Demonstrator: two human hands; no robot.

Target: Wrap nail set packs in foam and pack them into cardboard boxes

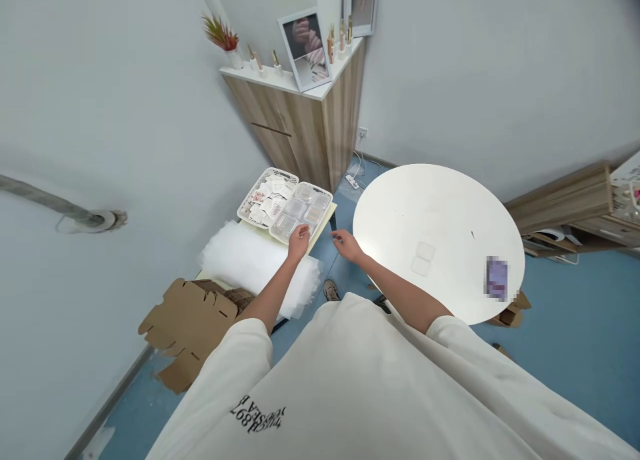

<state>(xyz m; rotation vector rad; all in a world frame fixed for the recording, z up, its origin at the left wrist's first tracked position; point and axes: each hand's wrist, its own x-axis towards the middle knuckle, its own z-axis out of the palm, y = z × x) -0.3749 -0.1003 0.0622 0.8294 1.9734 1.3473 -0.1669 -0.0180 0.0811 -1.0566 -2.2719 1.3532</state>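
Currently, the left hand (299, 242)—grip unclear—is by the clear-case basket (321, 188), the right hand (346, 245) empty.

Paper cards (273, 197) are lying in the left basket (244, 217), plastic boxes (315, 215) in the right basket (326, 207) beside it. Packing sheets (250, 257) are resting just in front of both, with cardboard (187, 320) nearer the wearer at lower left. A cabinet (295, 127) is standing behind. On the right, a round table (425, 200) is holding a case (423, 259) and, farther right, a pixelated item (497, 278).
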